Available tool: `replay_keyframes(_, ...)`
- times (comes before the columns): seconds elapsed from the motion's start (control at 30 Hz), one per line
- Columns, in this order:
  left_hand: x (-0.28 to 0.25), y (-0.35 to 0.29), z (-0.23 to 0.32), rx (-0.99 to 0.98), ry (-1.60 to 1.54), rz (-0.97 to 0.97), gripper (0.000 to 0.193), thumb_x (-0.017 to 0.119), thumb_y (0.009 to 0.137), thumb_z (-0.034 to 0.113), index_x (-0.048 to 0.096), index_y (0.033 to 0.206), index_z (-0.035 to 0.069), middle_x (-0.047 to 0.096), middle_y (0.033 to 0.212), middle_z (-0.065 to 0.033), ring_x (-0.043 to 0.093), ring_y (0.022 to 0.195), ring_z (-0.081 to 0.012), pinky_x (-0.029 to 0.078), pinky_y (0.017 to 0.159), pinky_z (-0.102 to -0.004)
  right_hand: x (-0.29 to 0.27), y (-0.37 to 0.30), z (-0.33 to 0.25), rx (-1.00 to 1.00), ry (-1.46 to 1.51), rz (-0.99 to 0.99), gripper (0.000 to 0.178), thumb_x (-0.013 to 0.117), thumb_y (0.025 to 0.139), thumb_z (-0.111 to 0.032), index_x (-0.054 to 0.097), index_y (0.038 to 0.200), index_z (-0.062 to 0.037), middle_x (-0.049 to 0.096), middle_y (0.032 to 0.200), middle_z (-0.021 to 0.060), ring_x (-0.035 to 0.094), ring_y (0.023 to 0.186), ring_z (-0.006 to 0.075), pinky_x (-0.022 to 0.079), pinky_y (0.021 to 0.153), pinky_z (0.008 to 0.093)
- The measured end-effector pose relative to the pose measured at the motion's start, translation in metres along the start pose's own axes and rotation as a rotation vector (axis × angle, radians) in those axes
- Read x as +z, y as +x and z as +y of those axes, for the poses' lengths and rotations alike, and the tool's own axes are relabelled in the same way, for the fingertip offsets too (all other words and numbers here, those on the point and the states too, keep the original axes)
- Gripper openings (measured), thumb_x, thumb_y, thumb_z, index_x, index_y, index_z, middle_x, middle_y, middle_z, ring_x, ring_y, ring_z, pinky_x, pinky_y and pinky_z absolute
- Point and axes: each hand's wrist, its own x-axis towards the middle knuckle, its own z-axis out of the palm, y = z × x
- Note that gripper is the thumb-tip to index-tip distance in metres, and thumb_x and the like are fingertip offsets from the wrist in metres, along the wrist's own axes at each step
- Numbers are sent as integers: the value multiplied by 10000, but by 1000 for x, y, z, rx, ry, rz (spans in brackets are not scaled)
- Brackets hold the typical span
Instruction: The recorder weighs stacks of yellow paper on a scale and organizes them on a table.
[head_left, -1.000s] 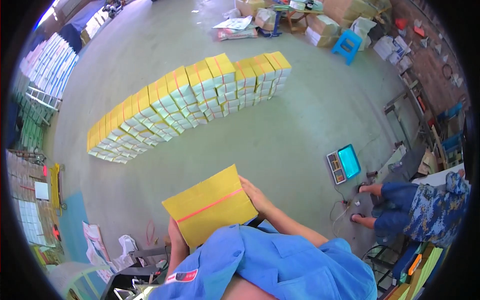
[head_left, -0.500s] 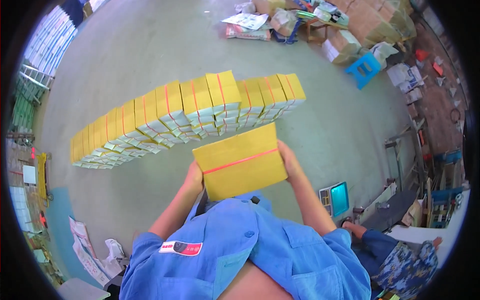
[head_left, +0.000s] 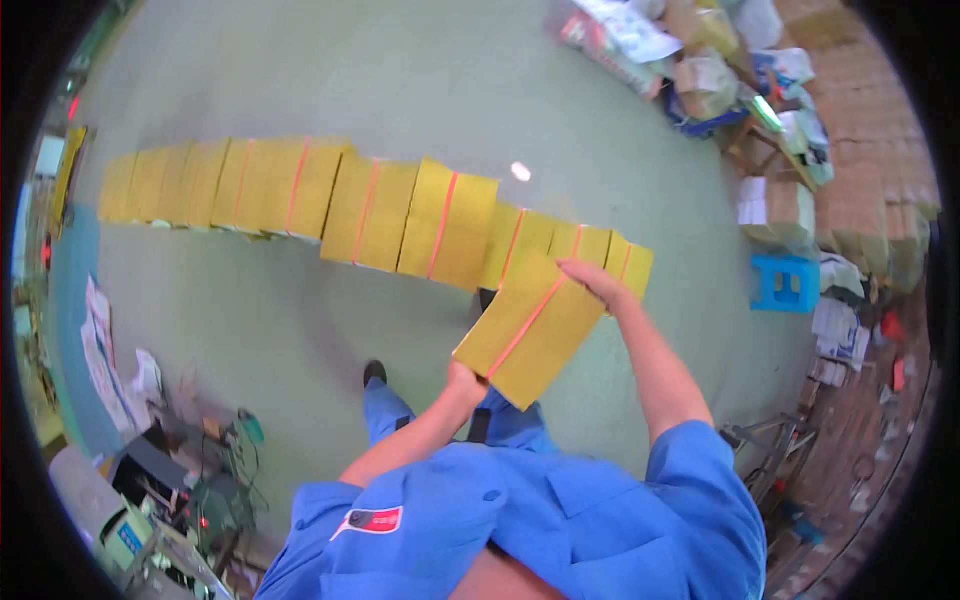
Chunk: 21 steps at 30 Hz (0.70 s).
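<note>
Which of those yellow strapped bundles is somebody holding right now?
The slanted bundle held between the left hand and the right hand; the others sit side by side in the long row beyond it.

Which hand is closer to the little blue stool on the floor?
Right. The right hand, on the yellow bundle, is directly left of the blue stool in the picture; the left hand is farther left and lower.
</note>
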Motion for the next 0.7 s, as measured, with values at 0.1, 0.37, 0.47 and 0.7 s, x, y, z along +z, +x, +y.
replay_keyframes(0.1, 34, 48, -26, 0, -223, 143, 374, 427, 967, 289, 603, 1214, 69, 668, 1174, -85, 652, 1065, -269, 542, 902, -441, -39, 65, -34, 134, -128, -115, 519, 582, 936, -342, 543, 1355, -39, 576, 1335, 53, 547, 1194, 150, 455, 999, 316)
replay_keyframes(0.37, 83, 141, -29, 155, -409, 237, 389, 435, 973, 315, 580, 1252, 84, 629, 1242, -75, 626, 1106, -266, 531, 923, -431, -98, 195, -31, 107, -73, -298, 514, 569, 912, -332, 542, 1379, -117, 576, 1340, 48, 555, 1190, 161, 459, 988, 305)
replay_keyframes(0.47, 97, 151, -31, 223, -461, 294, 397, 446, 975, 331, 570, 1264, 89, 613, 1266, -70, 608, 1133, -255, 518, 941, -418, -98, 226, -37, 124, -131, -330, 518, 559, 917, -326, 530, 1389, -115, 539, 1384, 49, 509, 1244, 160, 429, 1016, 301)
replay_keyframes(0.7, 92, 159, -29, 284, -589, 434, 407, 455, 987, 358, 567, 1260, 78, 631, 1211, -47, 611, 1093, -245, 500, 951, -403, -69, 257, -62, 45, -284, -570, 491, 527, 965, -283, 491, 1405, -68, 534, 1376, 46, 507, 1227, 146, 421, 1020, 297)
